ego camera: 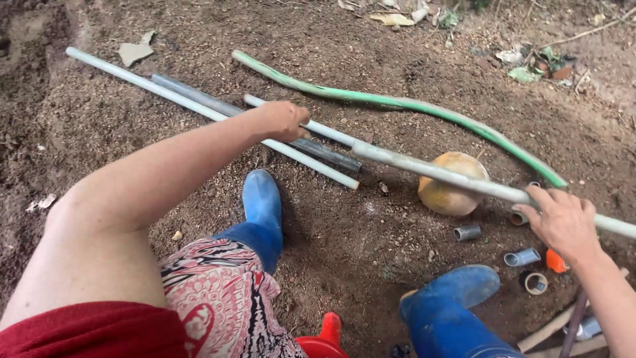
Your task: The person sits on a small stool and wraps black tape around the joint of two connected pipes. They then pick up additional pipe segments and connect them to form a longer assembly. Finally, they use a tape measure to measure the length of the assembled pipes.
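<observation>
Pipe [430,171], long and grey-white, found raised off the soil, running from 11 o'clock to 4 o'clock across the view. Gripped at its far, thinner end by left hand [281,120], fingers wrapped closed round it. Gripped near its 4 o'clock end by right hand [563,219], fingers curled over the top. Noted a step in thickness near mid-length, judged to be a joint already made between a thinner and a thicker length.

Observed short pipe fittings [467,232] lying loose on the ground at 8 o'clock of the right hand, with an orange fitting [555,260] and a tape roll [535,283] at 6 o'clock of it; judged not yet used. Recorded a white pipe [165,93] and a grey pipe [199,99] lying side by side on the soil at 10 o'clock, unjoined. Recorded a green hose [397,103] at 12 o'clock and a round tan object [452,185] beneath the held pipe.
</observation>
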